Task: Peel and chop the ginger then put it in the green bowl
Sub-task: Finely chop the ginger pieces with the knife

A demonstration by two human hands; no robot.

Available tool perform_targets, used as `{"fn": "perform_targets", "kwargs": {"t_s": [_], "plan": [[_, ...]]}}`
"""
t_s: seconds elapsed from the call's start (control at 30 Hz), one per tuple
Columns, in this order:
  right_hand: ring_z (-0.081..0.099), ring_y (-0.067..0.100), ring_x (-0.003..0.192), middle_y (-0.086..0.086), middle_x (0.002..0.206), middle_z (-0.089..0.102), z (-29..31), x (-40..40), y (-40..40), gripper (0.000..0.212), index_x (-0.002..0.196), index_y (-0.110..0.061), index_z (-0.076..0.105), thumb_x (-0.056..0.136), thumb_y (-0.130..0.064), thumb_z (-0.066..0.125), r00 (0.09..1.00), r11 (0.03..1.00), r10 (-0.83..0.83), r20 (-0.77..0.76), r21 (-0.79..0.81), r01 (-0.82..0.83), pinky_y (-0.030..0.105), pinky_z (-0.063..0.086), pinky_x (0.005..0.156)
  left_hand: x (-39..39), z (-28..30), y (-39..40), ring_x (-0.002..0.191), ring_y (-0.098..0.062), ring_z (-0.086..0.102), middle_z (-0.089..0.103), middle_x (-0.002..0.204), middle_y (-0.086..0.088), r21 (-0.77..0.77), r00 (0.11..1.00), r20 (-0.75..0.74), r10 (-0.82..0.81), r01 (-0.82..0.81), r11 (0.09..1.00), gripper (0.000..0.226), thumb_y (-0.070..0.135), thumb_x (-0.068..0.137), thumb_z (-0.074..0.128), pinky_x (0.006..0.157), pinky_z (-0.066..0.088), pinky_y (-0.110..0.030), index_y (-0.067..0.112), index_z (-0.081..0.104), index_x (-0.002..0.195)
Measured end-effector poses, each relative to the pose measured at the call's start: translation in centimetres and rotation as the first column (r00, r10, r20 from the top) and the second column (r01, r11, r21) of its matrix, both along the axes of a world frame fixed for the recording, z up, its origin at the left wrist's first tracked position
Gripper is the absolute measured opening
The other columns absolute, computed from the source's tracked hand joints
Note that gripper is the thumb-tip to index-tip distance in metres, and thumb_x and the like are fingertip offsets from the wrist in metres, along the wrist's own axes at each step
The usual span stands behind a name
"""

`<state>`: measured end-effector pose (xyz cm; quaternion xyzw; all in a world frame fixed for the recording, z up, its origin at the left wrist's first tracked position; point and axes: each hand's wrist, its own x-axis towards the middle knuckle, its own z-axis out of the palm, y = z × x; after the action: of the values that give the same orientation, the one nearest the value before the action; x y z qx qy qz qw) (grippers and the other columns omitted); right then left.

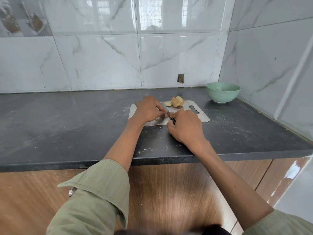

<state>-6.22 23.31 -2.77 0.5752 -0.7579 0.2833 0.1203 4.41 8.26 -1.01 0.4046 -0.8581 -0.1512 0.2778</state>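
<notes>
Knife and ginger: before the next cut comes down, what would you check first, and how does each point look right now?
1. Right hand grips the knife by its handle: ok.
2. Left hand pinches a small piece at the blade; fingertips clear of the edge: cannot tell.
3. Cutting board lies flat on the counter: ok.
4. Remaining ginger sits on the board's far edge, within reach: ok.
5. Green bowl stands upright, right of the board: ok.
</notes>
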Motion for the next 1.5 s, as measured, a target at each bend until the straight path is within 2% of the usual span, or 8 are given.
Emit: {"fn": "perform_targets", "kwargs": {"t_s": [0.13,0.37,0.6,0.77,0.97,1.13,1.3,1.5], "plan": [[0.062,0.039,0.099,0.015,0.102,0.064,0.0,-0.2,-0.8,0.025,0.106,-0.015,0.071,0.091,-0.03,0.059,1.0,1.0,-0.003,0.016,0.028,0.002,0.037,0.04,0.072,-0.1,0.0,0.2,0.076,-0.004,0.064,0.07,0.063,0.021,0.02,1.0,0.002,-0.019,0.019,1.0,0.018,0.029,0.073,0.091,0.088,0.054,-0.044,0.04,0.078,0.065],[0.061,0.038,0.1,0.014,0.101,0.064,0.1,-0.2,-0.9,0.024,0.103,-0.016,0.073,0.09,-0.03,0.059,0.998,0.999,0.004,0.059,0.032,-0.006,0.035,0.037,0.07,-0.1,0.0,0.1,0.081,-0.004,0.062,0.072,0.066,0.016,-0.015,0.999,0.039,0.011,-0.011,1.0,0.048,0.034,0.073,0.089,0.093,0.051,-0.049,0.064,0.062,0.048],[0.059,0.036,0.093,0.004,0.084,0.048,-0.2,-0.2,-0.5,0.02,0.095,-0.021,0.072,0.09,-0.03,0.055,0.997,1.0,-0.002,0.073,0.028,0.0,0.034,0.036,0.069,-0.1,0.1,0.2,0.075,-0.003,0.06,0.071,0.064,0.015,-0.004,1.0,0.01,0.013,-0.013,1.0,0.01,0.032,0.072,0.089,0.086,0.054,-0.045,0.039,0.082,0.071],[0.058,0.034,0.087,0.009,0.087,0.058,-0.2,0.0,-0.2,0.023,0.101,-0.023,0.073,0.091,-0.029,0.054,0.998,1.0,0.023,0.056,-0.002,-0.023,0.034,0.038,0.067,0.0,0.2,0.5,0.075,-0.002,0.061,0.072,0.063,0.015,0.005,1.0,-0.001,0.026,-0.026,1.0,0.011,0.031,0.07,0.087,0.091,0.051,-0.049,0.039,0.08,0.067],[0.051,0.032,0.083,0.004,0.079,0.047,-0.3,-0.1,-0.3,0.013,0.079,-0.023,0.056,0.091,-0.028,0.054,0.998,0.999,0.034,0.047,0.011,-0.034,0.034,0.036,0.067,0.1,0.4,0.8,0.069,-0.002,0.059,0.071,0.06,0.013,0.011,0.999,-0.006,0.034,-0.034,0.999,0.007,0.028,0.072,0.087,0.089,0.053,-0.045,0.033,0.083,0.071],[0.059,0.037,0.096,0.013,0.091,0.062,-0.2,-0.6,-1.5,0.02,0.095,-0.018,0.072,0.088,-0.028,0.057,0.998,0.998,0.047,0.032,0.046,-0.048,0.035,0.038,0.069,0.1,0.4,0.9,0.063,-0.002,0.054,0.063,0.049,0.018,0.009,0.999,0.008,0.034,-0.035,0.999,0.01,0.027,0.073,0.086,0.087,0.054,-0.042,0.033,0.08,0.067],[0.059,0.036,0.097,0.014,0.099,0.065,-0.2,-0.4,-2.2,0.023,0.099,-0.019,0.073,0.091,-0.033,0.056,0.999,0.998,0.042,0.014,0.041,-0.043,0.035,0.037,0.069,0.0,0.4,0.7,0.072,-0.003,0.059,0.066,0.053,0.017,-0.002,0.998,0.021,0.051,-0.051,0.999,0.028,0.029,0.074,0.085,0.091,0.051,-0.045,0.04,0.07,0.054],[0.058,0.034,0.098,0.012,0.096,0.066,-0.4,-0.9,-1.7,0.026,0.103,-0.027,0.076,0.089,-0.033,0.054,0.994,0.997,0.062,0.086,0.04,-0.065,0.035,0.036,0.07,0.1,0.3,0.7,0.064,-0.001,0.055,0.069,0.056,0.014,-0.004,0.999,0.005,0.04,-0.04,0.999,0.013,0.029,0.073,0.085,0.088,0.052,-0.044,0.035,0.078,0.063]]}}
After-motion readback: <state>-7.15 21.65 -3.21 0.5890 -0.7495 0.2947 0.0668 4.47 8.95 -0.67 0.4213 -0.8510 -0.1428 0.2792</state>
